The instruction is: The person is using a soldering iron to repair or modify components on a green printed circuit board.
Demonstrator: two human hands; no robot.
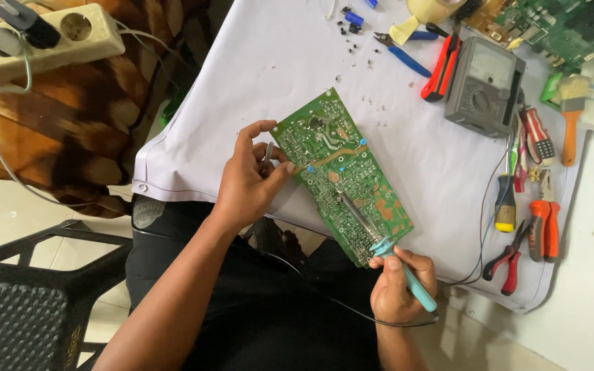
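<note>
Left hand [249, 182]: fingers grasping green circuit board [342, 175] edge, over white-covered table [269, 69].
Right hand [400, 285]: clenched on teal soldering iron [386, 251], tip on board.
Room: pale tiled floor [8, 213], black plastic stool [29, 302].

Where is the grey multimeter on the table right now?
In the head view, the grey multimeter lies at the upper right of the white table cover, between the red-handled tool and the orange-handled brush.

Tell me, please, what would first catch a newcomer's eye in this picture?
The green circuit board tilted at the centre, gripped at its edge by the left hand. The right hand holds a teal-handled soldering iron with its tip on the board. To the right lies a grey multimeter among pliers.
</note>
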